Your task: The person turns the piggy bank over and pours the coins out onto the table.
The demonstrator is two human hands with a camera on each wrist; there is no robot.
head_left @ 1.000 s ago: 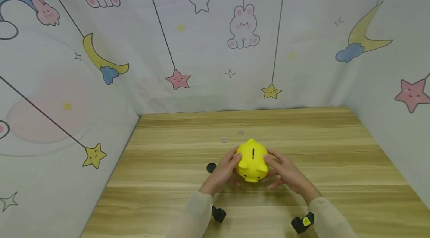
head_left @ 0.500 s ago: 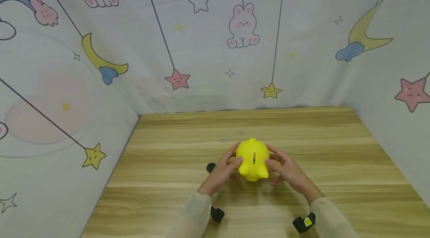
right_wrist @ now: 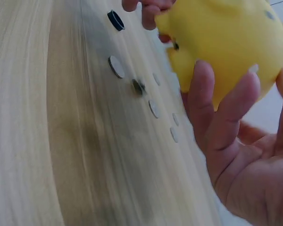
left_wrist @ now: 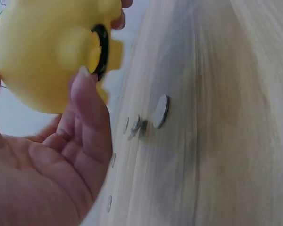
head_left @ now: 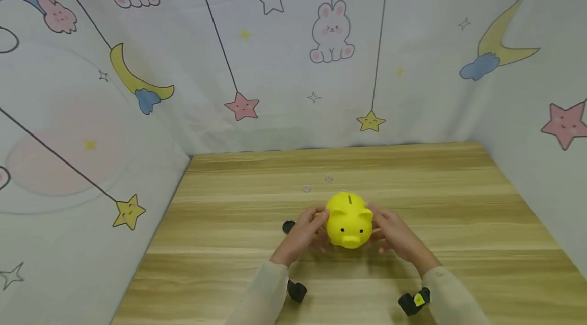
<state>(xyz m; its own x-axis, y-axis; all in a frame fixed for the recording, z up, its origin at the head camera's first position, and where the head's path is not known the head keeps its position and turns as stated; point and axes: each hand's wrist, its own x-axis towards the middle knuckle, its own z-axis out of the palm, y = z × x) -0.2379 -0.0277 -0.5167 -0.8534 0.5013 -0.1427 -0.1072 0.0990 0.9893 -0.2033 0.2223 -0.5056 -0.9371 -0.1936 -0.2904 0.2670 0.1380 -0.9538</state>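
Both of my hands hold a yellow piggy bank (head_left: 349, 220) above the table, its snout toward me and the slot on top. My left hand (head_left: 300, 233) grips its left side, and my right hand (head_left: 395, 236) grips the right side. A dark-rimmed round hole (left_wrist: 102, 52) shows in the underside in the left wrist view. Below the bank, several coins lie on the table, including a larger coin (left_wrist: 161, 111). One blurred dark coin (right_wrist: 138, 86) looks tilted or in motion in the right wrist view. The head view hides most coins behind the bank.
A round black cap (head_left: 288, 226) lies left of my left hand. Two clear-looking discs, one of them this disc (head_left: 307, 188), lie beyond the bank on the wooden table (head_left: 458, 202). Printed white cloth walls (head_left: 284, 70) enclose the back and sides. Black wrist mounts (head_left: 297, 292) hang at both sleeves.
The piggy bank first tipped forward, hiding its face, then tilted back so its eyes and snout show and the slot sits farther away. Both hands stayed on its sides.
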